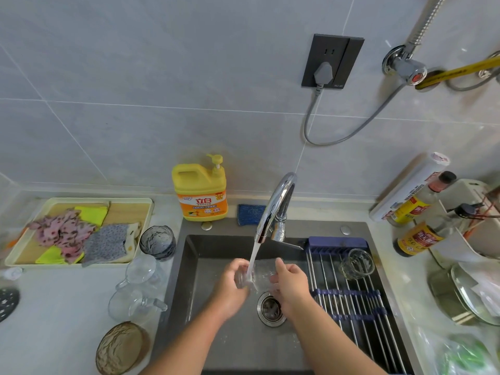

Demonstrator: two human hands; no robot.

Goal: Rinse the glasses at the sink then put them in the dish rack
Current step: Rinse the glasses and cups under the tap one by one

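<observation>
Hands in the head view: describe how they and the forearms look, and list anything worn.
The left hand and right hand are bare, with no gloves and no ring showing. The left forearm and right forearm are bare too. No sleeve, watch or bracelet is in view down to the picture's bottom edge. No markings show.

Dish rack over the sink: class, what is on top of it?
One clear glass rests near the far end of the dish rack. The right forearm hides part of its near bars.
</observation>
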